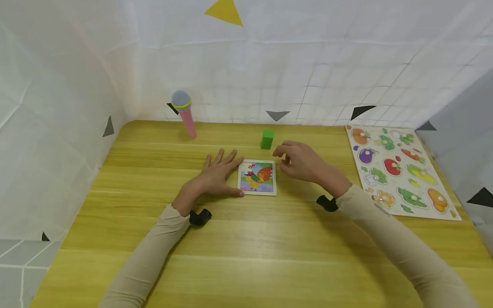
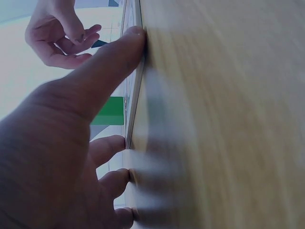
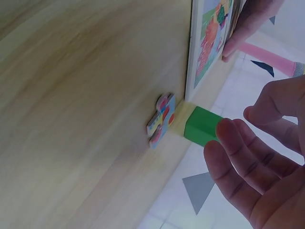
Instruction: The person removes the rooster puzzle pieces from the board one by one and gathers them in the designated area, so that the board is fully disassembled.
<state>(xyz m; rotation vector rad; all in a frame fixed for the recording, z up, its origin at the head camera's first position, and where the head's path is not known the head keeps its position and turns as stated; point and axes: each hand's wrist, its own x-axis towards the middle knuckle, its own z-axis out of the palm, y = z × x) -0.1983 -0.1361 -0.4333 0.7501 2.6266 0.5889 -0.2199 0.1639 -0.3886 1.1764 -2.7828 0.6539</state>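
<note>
A small square jigsaw puzzle [image 1: 257, 178] with a rooster picture and a white frame lies flat on the table. My left hand [image 1: 216, 176] is spread beside it, thumb on its near left corner and index fingertip at the far left corner; the left wrist view shows the thumb [image 2: 125, 50] against the board's edge. Just right of the puzzle, my right hand [image 1: 302, 161] hovers with loosely bent fingers and nothing between them. A loose puzzle piece [image 3: 162, 120] lies on the table near that hand, hidden beneath it in the head view. Behind the puzzle stands a green block [image 1: 267, 140].
A pink toy microphone [image 1: 186, 114] is at the table's back left. On the right lies a vegetable peg board [image 1: 400, 171] with several knobbed pieces. White patterned cloth [image 1: 239, 77] hangs behind the table [image 1: 246, 265].
</note>
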